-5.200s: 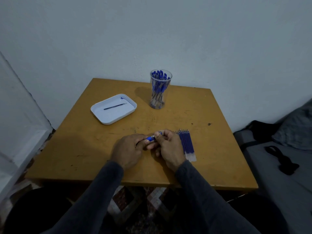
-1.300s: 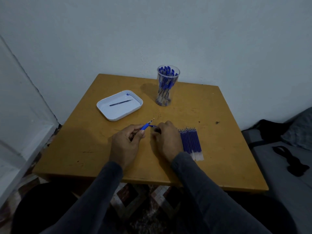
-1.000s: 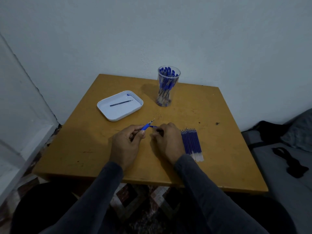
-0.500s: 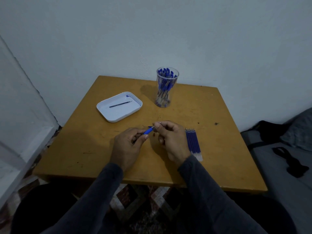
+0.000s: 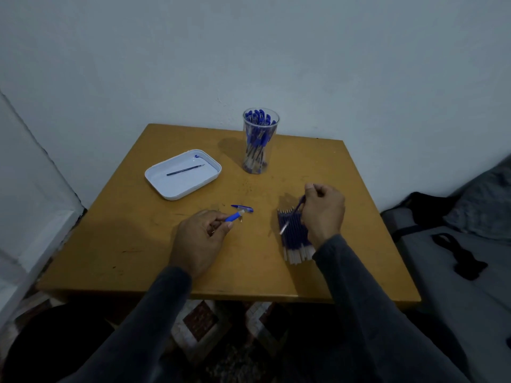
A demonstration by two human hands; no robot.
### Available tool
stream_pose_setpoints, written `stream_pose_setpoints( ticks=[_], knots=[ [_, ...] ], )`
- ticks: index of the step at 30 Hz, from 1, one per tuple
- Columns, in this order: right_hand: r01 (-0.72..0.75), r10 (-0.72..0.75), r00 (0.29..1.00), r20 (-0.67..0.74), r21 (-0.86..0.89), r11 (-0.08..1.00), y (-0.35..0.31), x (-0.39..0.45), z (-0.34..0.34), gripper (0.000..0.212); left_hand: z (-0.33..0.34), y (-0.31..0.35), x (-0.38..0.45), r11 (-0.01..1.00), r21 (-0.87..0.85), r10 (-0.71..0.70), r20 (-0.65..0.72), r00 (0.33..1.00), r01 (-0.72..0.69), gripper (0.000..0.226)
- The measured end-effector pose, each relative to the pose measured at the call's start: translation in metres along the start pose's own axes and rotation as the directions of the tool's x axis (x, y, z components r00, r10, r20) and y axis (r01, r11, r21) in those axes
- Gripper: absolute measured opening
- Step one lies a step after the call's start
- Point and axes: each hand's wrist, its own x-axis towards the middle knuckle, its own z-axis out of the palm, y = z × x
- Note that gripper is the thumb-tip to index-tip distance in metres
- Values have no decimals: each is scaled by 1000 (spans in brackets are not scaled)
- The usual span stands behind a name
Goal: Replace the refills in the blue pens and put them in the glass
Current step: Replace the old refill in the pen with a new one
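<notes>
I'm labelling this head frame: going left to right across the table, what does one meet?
White tray → left hand holding the pen barrel → pen cap → row of refills → right hand holding one refill.

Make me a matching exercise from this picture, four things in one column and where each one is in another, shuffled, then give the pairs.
Things
1. pen barrel
2. pen cap
3. single refill
4. capped pens

Places
A. standing in the glass
B. lying in the white tray
C. held in the left hand
D. lying loose on the table

Pairs: 1-C, 2-D, 3-B, 4-A
</notes>
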Motion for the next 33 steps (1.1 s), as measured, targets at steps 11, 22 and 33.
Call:
stream_pose_setpoints(
  ticks=[11, 22, 33],
  knots=[
    [49, 91, 971, 223, -554, 831, 5, 18, -45, 18, 1, -1, 2, 1000, 9, 15, -16, 1000, -15, 18],
    [123, 46, 973, 226, -674, 728, 23, 13, -30, 23, 2, -3, 2, 999, 7, 43, -26, 999, -43, 17],
    [176, -28, 975, 223, -681, 711, 30, 7, -31, 25, 2, -1, 2, 999, 13, 53, -25, 998, -52, 20]
  ],
)
